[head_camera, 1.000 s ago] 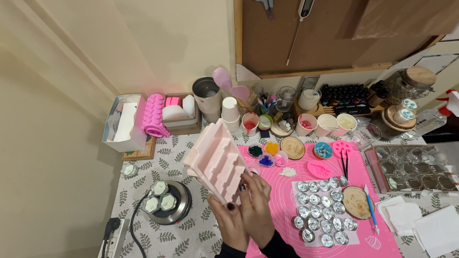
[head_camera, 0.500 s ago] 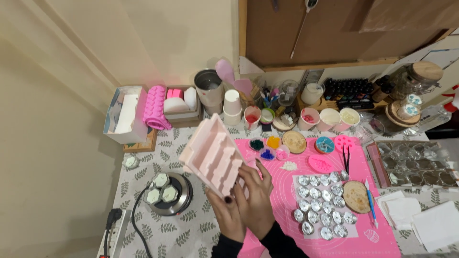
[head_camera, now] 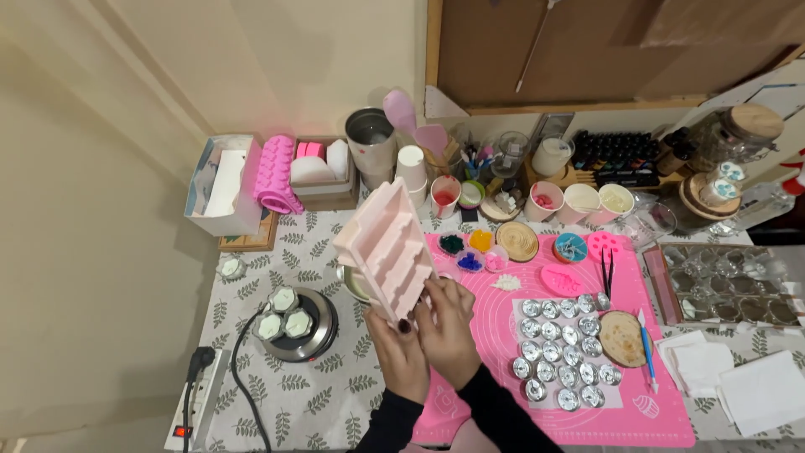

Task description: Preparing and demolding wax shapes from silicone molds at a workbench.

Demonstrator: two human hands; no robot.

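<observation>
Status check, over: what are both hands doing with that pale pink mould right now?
Left hand and right hand both grip the pale pink mould by its near end. Mould tilted, raised over the pink mat. Nothing blocking.

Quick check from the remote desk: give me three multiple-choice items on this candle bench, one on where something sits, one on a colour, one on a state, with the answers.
1. Where do the small metal cups sit?
A. On the pink mat, right of the hands
B. Inside the white box by the wall
C. On the round hot plate

2. What colour is the mold held up in both hands?
A. Dark blue
B. Pale pink
C. Green

3. How is the mold held?
A. Lying flat on the table
B. Raised off the table, gripped at its near end
C. Hanging on the wall board

Answers: 1 A, the cups stand in rows on the pink mat. 2 B, its ribbed surface is pale pink. 3 B, the left hand and right hand grip its near end above the table.
</observation>
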